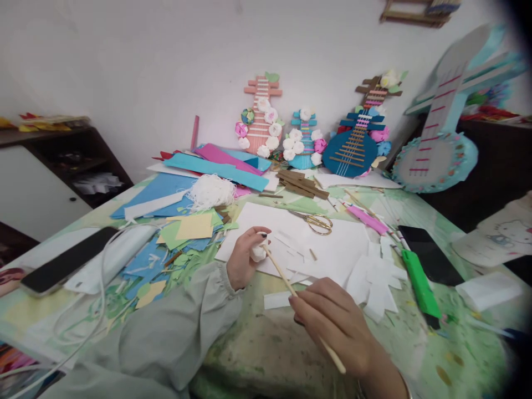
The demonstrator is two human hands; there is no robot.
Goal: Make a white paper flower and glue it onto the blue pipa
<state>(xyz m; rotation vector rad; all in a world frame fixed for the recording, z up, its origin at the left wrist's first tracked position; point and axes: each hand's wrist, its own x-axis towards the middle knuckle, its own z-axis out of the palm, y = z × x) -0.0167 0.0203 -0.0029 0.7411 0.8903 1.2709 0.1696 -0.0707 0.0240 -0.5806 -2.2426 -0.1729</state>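
My left hand [244, 257] pinches a small white paper piece [258, 253] above the white sheet [332, 244]. In my right hand [332, 321] is a thin wooden stick [279, 269], its upper tip touching the white piece and its lower end sticking out below the palm. Gold-handled scissors [318, 223] lie on the sheet beyond my hands. Below the sheet's front edge, a white paper strip [276, 300] rests beside my right hand. A pile of white paper strips [374, 282] is to the right.
Colored paper scraps [178, 249] and a phone [68, 257] lie left. On the right are a green cutter [419, 285] and another phone [430, 252]. White string [211, 192], brown strips [301, 184] and decorated paper instruments [351, 152] stand or lie at the back.
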